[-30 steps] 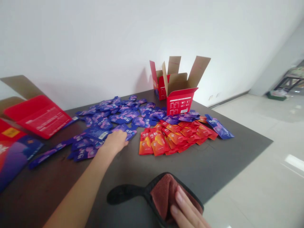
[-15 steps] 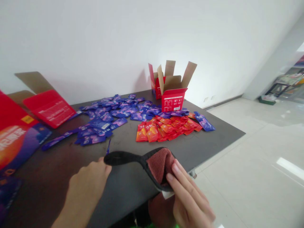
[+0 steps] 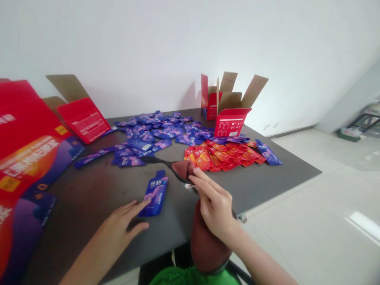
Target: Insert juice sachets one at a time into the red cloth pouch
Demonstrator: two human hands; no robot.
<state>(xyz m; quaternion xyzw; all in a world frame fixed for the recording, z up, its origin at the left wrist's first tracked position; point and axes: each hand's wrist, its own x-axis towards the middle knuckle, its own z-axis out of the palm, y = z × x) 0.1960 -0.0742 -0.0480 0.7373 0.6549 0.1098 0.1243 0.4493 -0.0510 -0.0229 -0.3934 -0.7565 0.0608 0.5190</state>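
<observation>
My left hand (image 3: 126, 221) lies flat on the dark table (image 3: 89, 198) with fingers stretched out, its fingertips touching a single blue sachet (image 3: 156, 192). My right hand (image 3: 213, 206) is closed on a dark red cloth with a black edge (image 3: 182, 169), lifting it off the table near the front edge; the cloth hangs down below the hand. A spread of blue sachets (image 3: 154, 132) covers the back of the table. A pile of orange-red sachets (image 3: 225, 154) lies to the right of it.
An open red carton (image 3: 231, 114) stands at the back right by the white wall. Flattened red cartons (image 3: 84, 118) and a large red and purple carton (image 3: 26, 158) lie at the left. The table's edge drops to a pale tiled floor (image 3: 311, 221) on the right.
My left hand drew one blue sachet from the spread to the front of the table and now rests flat on it. My right hand lifted the cloth from the table.
</observation>
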